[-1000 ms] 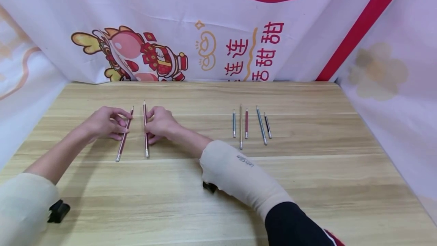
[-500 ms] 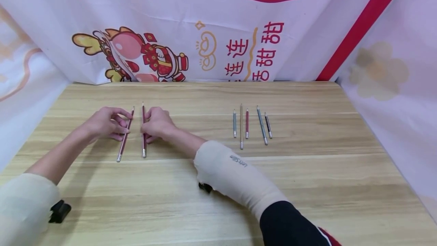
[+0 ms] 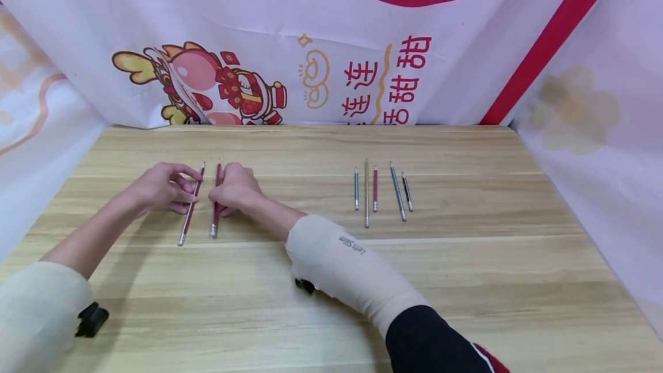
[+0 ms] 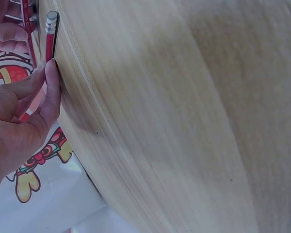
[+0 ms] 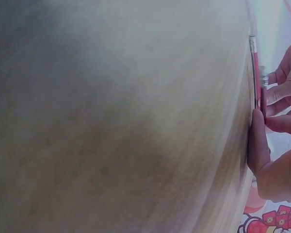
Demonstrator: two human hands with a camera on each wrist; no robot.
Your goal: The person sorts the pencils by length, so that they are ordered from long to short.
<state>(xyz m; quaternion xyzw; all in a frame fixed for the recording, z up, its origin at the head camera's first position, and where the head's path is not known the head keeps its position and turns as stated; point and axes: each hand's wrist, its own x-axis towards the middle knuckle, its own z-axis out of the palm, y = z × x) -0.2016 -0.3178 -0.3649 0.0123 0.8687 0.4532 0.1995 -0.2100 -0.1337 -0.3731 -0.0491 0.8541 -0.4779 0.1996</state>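
At the left of the table, my left hand (image 3: 163, 189) pinches a dark red pencil (image 3: 189, 212) that lies slanted on the wood, silver eraser end toward me. The left wrist view shows thumb and finger at the shaft of this pencil (image 4: 49, 43). To its right, my right hand (image 3: 235, 186) holds a second dark red pencil (image 3: 215, 212) between thumb and fingers. In the right wrist view that pencil (image 5: 263, 92) appears slightly above the table. The two pencils are apart in the head view. Fingers partly hide both shafts.
Several more pencils lie apart on the wooden table (image 3: 321, 304) at centre right: a short blue one (image 3: 356, 189), a tan one (image 3: 367, 194), a red one (image 3: 375, 189), a longer blue one (image 3: 397, 191) and a short dark one (image 3: 407, 191). A printed cloth (image 3: 248, 10) hangs behind.
My right hand has shifted slightly left with its pencil, bringing it closer to the left one and tilting it. My left hand stays almost still.
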